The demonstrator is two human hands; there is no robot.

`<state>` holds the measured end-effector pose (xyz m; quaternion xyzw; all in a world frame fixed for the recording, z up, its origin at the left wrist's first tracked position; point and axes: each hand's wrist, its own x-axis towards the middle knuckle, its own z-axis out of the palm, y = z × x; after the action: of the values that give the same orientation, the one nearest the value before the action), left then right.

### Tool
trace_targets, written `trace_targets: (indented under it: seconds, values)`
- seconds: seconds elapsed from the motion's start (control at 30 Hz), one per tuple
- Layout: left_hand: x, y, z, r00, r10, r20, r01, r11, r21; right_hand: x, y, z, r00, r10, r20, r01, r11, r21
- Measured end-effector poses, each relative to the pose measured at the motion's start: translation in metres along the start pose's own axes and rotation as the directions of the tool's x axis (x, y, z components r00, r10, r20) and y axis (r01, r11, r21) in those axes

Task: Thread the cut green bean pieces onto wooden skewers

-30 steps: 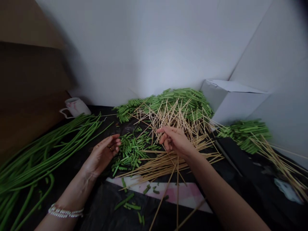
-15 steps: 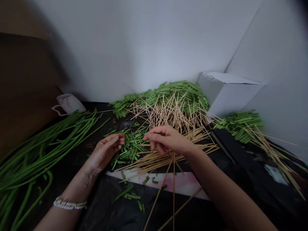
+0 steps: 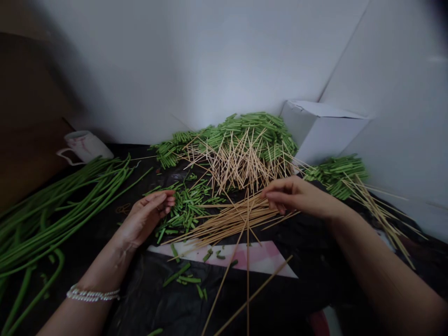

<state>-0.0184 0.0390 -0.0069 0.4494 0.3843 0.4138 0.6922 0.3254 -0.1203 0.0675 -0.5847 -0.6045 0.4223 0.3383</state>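
My left hand [image 3: 150,212], with a beaded bracelet on the wrist, is at the left edge of a loose heap of cut green stem pieces [image 3: 191,203]. Its thumb is pressed to the curled fingers; whatever they may hold is hidden. At the right end of a pile of thin wooden skewers [image 3: 224,218] is my right hand [image 3: 289,196]. Its fingers are bent together toward the thumb, over the skewer ends, and I cannot make out what is between them. A few skewers [image 3: 248,280] stick out toward me from the pile.
Skewered green stems [image 3: 252,126] are heaped against the wall, with a smaller bundle [image 3: 338,175] at right. Long uncut stems [image 3: 70,205] lie at left near a white mug [image 3: 89,145]. A white box [image 3: 322,128] stands behind. Black sheeting [image 3: 147,289] covers the surface.
My right hand has moved right, from above the middle of the skewers to their right end. My left hand stays beside the cut pieces. The view has shifted slightly.
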Motion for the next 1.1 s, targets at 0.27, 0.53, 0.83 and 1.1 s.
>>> trace_targets:
  seconds: [0.27,0.53,0.83,1.1]
  values:
    - [0.000,-0.001,-0.002,1.000,0.002,0.010,-0.003,1.000,0.018,-0.034,0.041,0.032,0.997,-0.068,-0.032,0.035,0.795,-0.605]
    - [-0.001,-0.002,0.000,1.000,-0.011,0.005,0.011,1.000,0.014,-0.036,0.048,0.053,0.988,-0.151,0.024,0.089,0.445,-0.891]
    - [-0.004,-0.002,0.000,1.000,-0.005,0.015,0.005,1.000,0.018,-0.016,0.050,0.065,0.956,-0.182,0.232,0.259,0.139,-0.956]
    - [-0.003,-0.001,0.000,1.000,0.002,0.019,-0.002,1.000,0.022,-0.020,0.046,0.055,0.955,-0.107,0.277,0.289,0.119,-0.950]
